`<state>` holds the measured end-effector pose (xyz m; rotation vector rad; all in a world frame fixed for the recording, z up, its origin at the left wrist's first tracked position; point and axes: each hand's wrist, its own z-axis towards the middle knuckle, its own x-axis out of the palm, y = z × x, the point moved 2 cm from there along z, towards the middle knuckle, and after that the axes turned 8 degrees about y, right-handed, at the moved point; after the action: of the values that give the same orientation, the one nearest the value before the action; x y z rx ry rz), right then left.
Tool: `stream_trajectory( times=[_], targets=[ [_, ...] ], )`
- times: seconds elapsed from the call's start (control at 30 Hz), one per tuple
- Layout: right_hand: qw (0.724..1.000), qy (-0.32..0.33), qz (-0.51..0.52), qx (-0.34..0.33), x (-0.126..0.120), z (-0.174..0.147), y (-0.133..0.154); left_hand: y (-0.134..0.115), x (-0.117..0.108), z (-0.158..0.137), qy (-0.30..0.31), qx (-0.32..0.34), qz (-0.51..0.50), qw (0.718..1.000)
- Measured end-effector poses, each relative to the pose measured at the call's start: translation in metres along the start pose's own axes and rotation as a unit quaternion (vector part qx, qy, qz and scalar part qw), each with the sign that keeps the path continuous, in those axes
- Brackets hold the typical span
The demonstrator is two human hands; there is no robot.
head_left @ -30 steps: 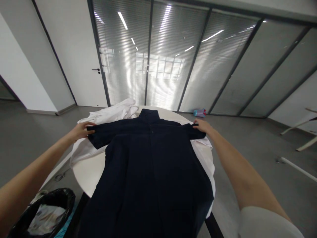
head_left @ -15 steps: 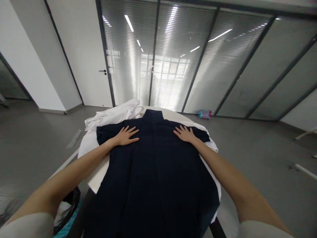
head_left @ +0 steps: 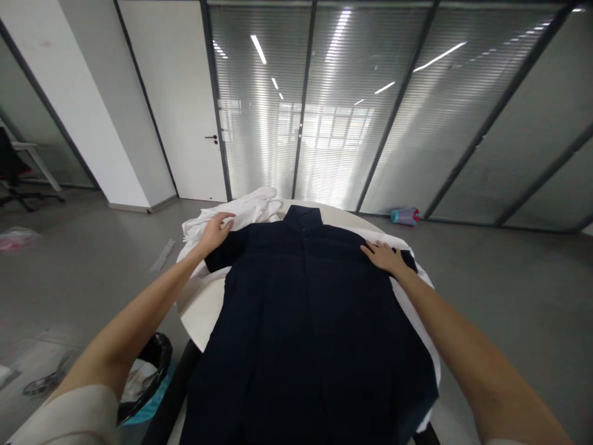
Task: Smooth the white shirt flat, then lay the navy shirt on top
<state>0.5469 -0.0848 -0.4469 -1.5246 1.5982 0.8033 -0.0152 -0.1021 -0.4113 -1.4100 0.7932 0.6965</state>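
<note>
- Dark shirt (head_left: 306,309) spread front-up over the round white table (head_left: 204,312), collar at 12 o'clock, hem hanging off at 6.
- Left hand (head_left: 214,231) at 10 o'clock, fingers loosely curled on the sleeve beside the white garment (head_left: 241,207); actual grip unclear.
- Right hand (head_left: 383,255) at 2 o'clock, flat and open, pressing the shoulder.
- Likely smoothing and squaring the sleeves; next calls for folding a sleeve inward.

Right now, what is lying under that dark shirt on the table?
White cloth shows past the dark shirt at the far left and along its right edge, on a round white table. How far the cloth runs beneath the shirt is covered.
</note>
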Motion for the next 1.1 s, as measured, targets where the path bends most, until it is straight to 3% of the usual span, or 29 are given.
stream_trajectory(
  times=[0.07,0.17,0.23,0.33,0.43,0.5,0.6,0.7,0.77,0.83,0.9,0.97,1.03,1.1],
  targets=[
    [1.000,-0.003,0.001,0.001,0.000,0.000,0.000,0.024,-0.017,0.011,-0.037,-0.089,0.059,0.994],
    [1.000,-0.007,-0.002,-0.001,-0.002,-0.001,0.001,0.049,-0.023,0.025,0.041,-0.189,0.108,0.975],
    [1.000,-0.008,-0.006,-0.001,-0.002,-0.002,0.002,0.054,-0.022,0.031,0.072,-0.218,0.113,0.967],
    [1.000,-0.009,-0.010,-0.003,-0.003,-0.003,0.003,0.045,-0.026,0.043,0.041,-0.230,0.122,0.965],
    [1.000,-0.012,-0.013,-0.008,-0.003,-0.004,0.004,0.017,-0.039,0.063,-0.017,-0.223,0.128,0.966],
    [1.000,-0.018,-0.016,-0.011,-0.003,-0.005,0.004,-0.015,-0.049,0.080,-0.066,-0.181,0.118,0.974],
    [0.999,-0.024,-0.021,-0.016,-0.003,-0.010,0.005,-0.077,-0.056,0.096,-0.133,-0.068,0.074,0.986],
    [0.997,-0.067,-0.040,-0.007,-0.011,-0.021,0.011,-0.139,-0.045,0.081,-0.131,0.054,0.035,0.989],
    [0.990,-0.137,-0.039,-0.019,-0.024,-0.031,0.026,-0.173,-0.027,0.049,-0.064,0.132,0.029,0.989],
    [0.983,-0.168,0.029,-0.073,-0.037,-0.041,0.052,-0.198,-0.005,0.007,0.059,0.210,0.027,0.975],
    [0.968,-0.098,0.181,-0.142,-0.047,-0.051,0.088,-0.216,0.011,-0.036,0.191,0.276,0.003,0.942],
    [0.918,0.036,0.356,-0.172,-0.051,-0.061,0.127,-0.225,0.018,-0.063,0.295,0.309,-0.025,0.904],
    [0.862,0.130,0.447,-0.200,-0.052,-0.072,0.165,-0.223,0.016,-0.067,0.383,0.312,-0.062,0.867],
    [0.850,0.131,0.440,-0.257,-0.053,-0.084,0.196,-0.209,0.012,-0.048,0.407,0.280,-0.105,0.863]
  ],
)
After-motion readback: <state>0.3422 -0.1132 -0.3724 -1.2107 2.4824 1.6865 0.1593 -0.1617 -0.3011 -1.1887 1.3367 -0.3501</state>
